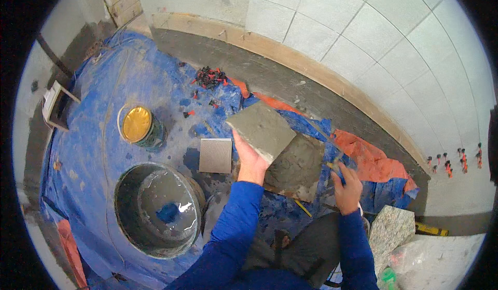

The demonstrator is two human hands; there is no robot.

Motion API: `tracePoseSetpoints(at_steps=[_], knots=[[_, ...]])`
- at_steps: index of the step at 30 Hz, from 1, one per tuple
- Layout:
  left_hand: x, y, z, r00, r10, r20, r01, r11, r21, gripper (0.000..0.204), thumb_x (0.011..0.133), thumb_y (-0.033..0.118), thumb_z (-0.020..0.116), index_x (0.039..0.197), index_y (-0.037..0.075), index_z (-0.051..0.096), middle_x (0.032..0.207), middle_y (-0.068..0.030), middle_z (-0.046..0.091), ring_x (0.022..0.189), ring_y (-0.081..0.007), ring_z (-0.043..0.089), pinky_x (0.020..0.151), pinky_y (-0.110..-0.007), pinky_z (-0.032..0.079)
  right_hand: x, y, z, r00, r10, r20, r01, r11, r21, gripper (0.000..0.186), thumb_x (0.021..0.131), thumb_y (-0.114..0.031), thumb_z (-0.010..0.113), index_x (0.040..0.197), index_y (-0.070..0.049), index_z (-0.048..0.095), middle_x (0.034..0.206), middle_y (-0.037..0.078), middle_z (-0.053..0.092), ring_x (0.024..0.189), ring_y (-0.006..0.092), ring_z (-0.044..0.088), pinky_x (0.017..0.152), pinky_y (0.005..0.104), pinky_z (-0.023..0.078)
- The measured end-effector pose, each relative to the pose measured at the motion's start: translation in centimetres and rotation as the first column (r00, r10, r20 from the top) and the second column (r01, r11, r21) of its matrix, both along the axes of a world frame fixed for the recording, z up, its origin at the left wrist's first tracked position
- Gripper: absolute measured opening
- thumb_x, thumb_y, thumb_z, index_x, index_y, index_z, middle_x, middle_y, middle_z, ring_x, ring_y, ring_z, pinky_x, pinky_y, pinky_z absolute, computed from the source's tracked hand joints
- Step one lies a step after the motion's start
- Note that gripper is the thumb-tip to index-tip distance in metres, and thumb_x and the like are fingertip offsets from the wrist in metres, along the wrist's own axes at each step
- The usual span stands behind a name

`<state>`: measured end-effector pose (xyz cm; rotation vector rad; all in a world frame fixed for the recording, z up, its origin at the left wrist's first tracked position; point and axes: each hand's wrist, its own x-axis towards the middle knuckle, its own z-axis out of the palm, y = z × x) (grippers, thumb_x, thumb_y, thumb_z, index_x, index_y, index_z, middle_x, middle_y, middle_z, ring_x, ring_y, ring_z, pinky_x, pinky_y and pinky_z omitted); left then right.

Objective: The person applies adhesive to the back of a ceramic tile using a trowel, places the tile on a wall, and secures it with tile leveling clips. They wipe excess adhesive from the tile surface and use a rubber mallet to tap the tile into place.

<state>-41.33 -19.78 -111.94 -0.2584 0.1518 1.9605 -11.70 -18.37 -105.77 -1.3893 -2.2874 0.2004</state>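
Note:
My left hand (250, 157) supports a square tile (263, 129) from below and along its near edge. Grey mortar covers the tile's upper face. To the right, my right hand (347, 189) is closed round a slim tool, apparently a trowel (337, 159), seen nearly edge-on; its handle is mostly hidden by the fingers. Between the hands, partly behind the raised tile, lies a board (315, 189) spread with wet mortar (293, 165). Left of my left wrist, another tile (215, 155) rests on the blue sheet with its ribbed face up.
A large black tub (122, 201) of water and a yellow-lidded bucket (138, 125) stand at left on a blue tarp (93, 150). Black-and-red tile-levelling pieces (210, 77) lie in a heap beyond. A tiled wall (358, 28) rises ahead; a stone slab (391, 233) is at lower right.

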Motion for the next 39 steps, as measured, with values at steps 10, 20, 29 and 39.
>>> tracePoseSetpoints(at_steps=[10,20,29,39], knots=[[3.2,1.5,1.2,0.97,-0.225,0.093,0.211,0.967,0.145,0.066,0.103,0.062,0.042,0.143,0.012,0.055,0.14,-0.0112,0.062,0.125,-0.0337,0.06,0.107,-0.052,0.047,-2.6,-1.7,10.9,0.833,0.406,0.377,-0.488,0.86,0.15,0.047,0.069,-0.004,0.077,0.116,-0.011,0.072,0.102,0.009,0.068,0.084,0.0305,0.064,0.069,0.0407,0.05],[6.0,-0.3,3.4,0.909,-0.416,-0.024,0.411,0.887,0.211,0.061,0.105,0.055,0.041,0.148,0.014,0.052,0.146,-0.0102,0.057,0.132,-0.0322,0.055,0.11,-0.05,0.045,-6.0,0.2,8.6,0.957,0.241,0.163,-0.281,0.912,0.3,0.042,0.077,-0.009,0.08,0.118,-0.007,0.071,0.101,0.012,0.068,0.083,0.0299,0.065,0.071,0.04,0.052],[1.4,-1.1,0.9,0.974,-0.226,0.014,0.226,0.965,-0.137,0.064,0.103,0.054,0.043,0.147,0.01,0.052,0.15,-0.0132,0.054,0.135,-0.0371,0.052,0.114,-0.057,0.041,1.3,1.2,-0.4,0.967,-0.027,-0.254,0.025,1.0,-0.013,0.038,0.09,-0.019,0.074,0.122,0.001,0.066,0.109,0.021,0.069,0.097,0.0382,0.068,0.084,0.042,0.054],[-3.0,-1.5,-1.6,0.981,-0.042,-0.19,-0.016,0.956,-0.294,0.058,0.104,0.047,0.042,0.147,0.009,0.052,0.149,-0.0139,0.055,0.134,-0.0388,0.053,0.112,-0.058,0.042,5.4,2.8,-13.9,0.981,-0.143,0.128,0.178,0.924,-0.337,0.037,0.096,-0.034,0.064,0.12,-0.006,0.07,0.109,0.025,0.071,0.096,0.0451,0.069,0.085,0.0539,0.055]])
